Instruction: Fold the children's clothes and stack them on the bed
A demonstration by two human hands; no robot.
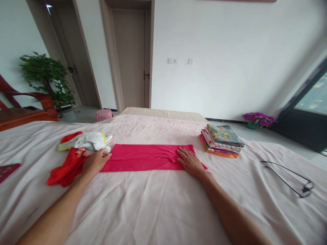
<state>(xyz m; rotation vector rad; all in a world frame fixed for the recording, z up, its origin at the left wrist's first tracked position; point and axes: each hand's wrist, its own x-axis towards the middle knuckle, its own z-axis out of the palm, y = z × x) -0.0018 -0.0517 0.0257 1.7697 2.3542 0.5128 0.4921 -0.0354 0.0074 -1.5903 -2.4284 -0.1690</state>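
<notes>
A bright pink garment [143, 157] lies folded into a long flat strip across the sheet, with a lengthwise seam or fold along its middle. At its left end, my left hand [97, 160] has its fingers curled together on the edge of the cloth. My right hand [190, 162] rests palm down on the right end, fingers stretched out. Just beyond my left hand is a loose heap made up of a red garment [67, 168] and a white garment with yellow trim [89, 140]. The exact kind of the pink garment does not show.
A stack of folded cloths [222, 140] stands right of the pink garment. Black-framed glasses [305, 183] lie farther right on the pale, wrinkled sheet [153, 204]. A dark pink flat item [9, 170] is at the left edge. Behind are a pink stool [104, 114] and purple flowers [259, 119].
</notes>
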